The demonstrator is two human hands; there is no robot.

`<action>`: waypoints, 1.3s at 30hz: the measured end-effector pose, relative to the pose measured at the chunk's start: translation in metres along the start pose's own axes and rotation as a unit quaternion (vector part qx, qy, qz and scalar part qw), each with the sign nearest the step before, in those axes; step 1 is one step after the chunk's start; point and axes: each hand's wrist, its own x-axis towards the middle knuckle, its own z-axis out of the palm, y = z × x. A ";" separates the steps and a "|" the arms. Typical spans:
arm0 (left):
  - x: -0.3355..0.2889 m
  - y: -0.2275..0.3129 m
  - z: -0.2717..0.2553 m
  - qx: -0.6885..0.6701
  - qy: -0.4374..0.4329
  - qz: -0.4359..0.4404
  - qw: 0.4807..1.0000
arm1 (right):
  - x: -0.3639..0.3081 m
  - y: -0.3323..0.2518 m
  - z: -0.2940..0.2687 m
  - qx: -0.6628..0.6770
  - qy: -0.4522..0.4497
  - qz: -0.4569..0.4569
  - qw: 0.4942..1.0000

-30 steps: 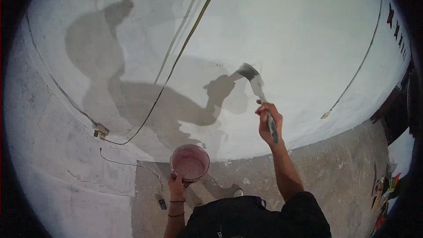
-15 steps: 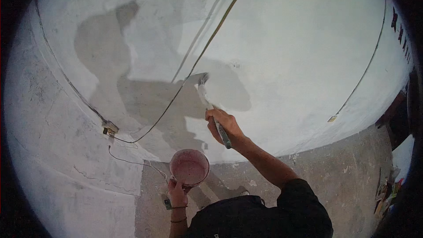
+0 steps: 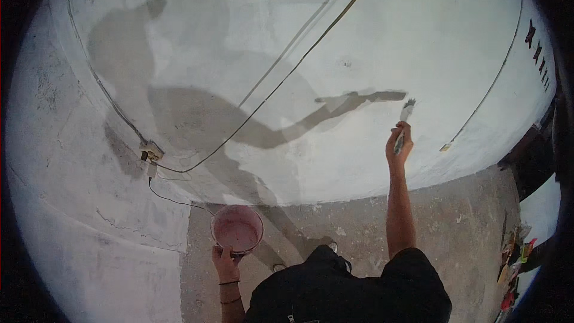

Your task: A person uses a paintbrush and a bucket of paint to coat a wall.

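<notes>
My right hand (image 3: 399,142) is closed around the handle of a paintbrush (image 3: 406,112), with the arm stretched out to the right. The brush's dark bristles point up at the white wall (image 3: 335,167); whether they touch it I cannot tell. Low in front of me, my left hand (image 3: 226,263) grips the rim of a round pink bucket (image 3: 238,230). The bucket's inside is pinkish, and how much it holds is unclear. My shadow lies across the wall, its arm reaching toward the brush.
A dark cable (image 3: 263,103) hangs diagonally before the wall, running down to a socket box (image 3: 150,151) at the left. Another wire ends at a small switch plate (image 3: 445,147) on the right. Assorted items (image 3: 513,263) lie at the far right of the worn floor (image 3: 454,233).
My right hand has swung the paintbrush far to the right, and the arm is straighter. The bucket in my left hand sits slightly further left in the view, which has shifted.
</notes>
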 end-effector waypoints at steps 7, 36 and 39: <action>-0.017 0.017 -0.005 0.008 0.023 -0.017 1.000 | -0.108 -0.091 0.126 0.091 -0.263 -0.051 0.959; -0.016 0.023 -0.027 -0.030 0.051 0.004 0.998 | -0.279 -0.004 0.214 0.299 -0.427 0.008 0.853; -0.050 0.047 -0.062 -0.050 0.139 0.055 0.987 | -0.341 -0.130 0.213 0.378 -0.556 0.009 0.740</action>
